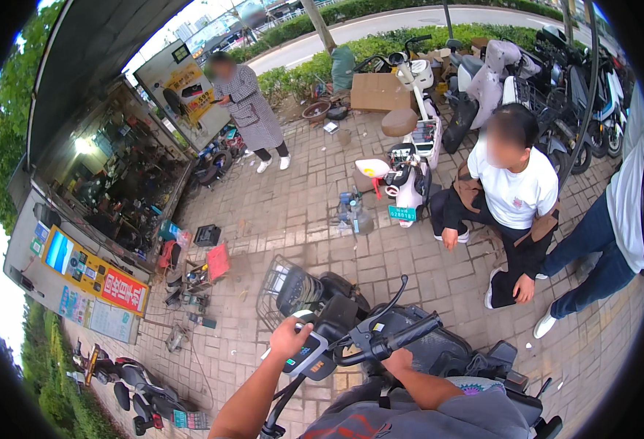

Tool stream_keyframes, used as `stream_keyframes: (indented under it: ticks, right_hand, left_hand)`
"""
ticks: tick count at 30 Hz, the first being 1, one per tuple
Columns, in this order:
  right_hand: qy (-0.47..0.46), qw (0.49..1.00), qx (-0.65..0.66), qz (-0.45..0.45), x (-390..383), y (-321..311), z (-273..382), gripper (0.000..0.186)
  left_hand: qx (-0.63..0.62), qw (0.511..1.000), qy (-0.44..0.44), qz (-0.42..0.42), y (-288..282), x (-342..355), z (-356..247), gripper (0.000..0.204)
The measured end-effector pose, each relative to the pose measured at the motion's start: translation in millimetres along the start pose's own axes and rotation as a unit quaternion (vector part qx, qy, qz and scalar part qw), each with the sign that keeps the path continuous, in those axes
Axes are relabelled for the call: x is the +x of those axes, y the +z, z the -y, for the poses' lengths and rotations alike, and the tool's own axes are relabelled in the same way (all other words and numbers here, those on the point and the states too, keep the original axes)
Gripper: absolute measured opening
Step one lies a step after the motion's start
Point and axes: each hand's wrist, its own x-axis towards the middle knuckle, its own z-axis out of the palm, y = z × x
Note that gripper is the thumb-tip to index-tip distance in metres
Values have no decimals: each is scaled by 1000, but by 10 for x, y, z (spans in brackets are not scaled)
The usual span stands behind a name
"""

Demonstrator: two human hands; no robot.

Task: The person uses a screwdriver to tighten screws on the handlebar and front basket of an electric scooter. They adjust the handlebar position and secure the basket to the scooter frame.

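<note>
I am astride a dark electric scooter (pixel 417 329) with a display panel (pixel 311 360) between its handlebars. My left hand (pixel 290 338) is closed on the left end of the handlebar, beside the panel. My right hand (pixel 396 360) is lower, under the right grip (pixel 410 335), fingers curled at the scooter's front body; what they hold is hidden. A wire basket (pixel 278 289) is at the front.
A seated person (pixel 512 190) is close on the right, another standing (pixel 607 212) behind. A person in a checked coat (pixel 248 117) stands by an open repair stall (pixel 95 175). Tools (pixel 197 278) lie on the paving. Parked scooters (pixel 541 80) and cardboard (pixel 380 91) line the back.
</note>
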Motion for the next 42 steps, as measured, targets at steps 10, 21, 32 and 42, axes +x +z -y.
stream_keyframes:
  ticks: [10, 21, 32, 42]
  right_hand:
    - [-61, 986, 102, 117, 260, 71, -176, 54]
    - [-39, 992, 88, 77, -66, 16, -702, 53]
    - [56, 863, 371, -339, -967, 444, -756, 29]
    - [-323, 799, 48, -506, -1477, -1753, 1092, 40]
  left_hand:
    - [-2, 1000, -7, 26, -28, 9, -16, 42]
    - [-217, 958, -57, -176, -5, -832, 1011, 40]
    - [-199, 947, -167, 191, -156, -2185, 2208, 80]
    - [-143, 988, 29, 43, -161, -2793, 2455, 40]
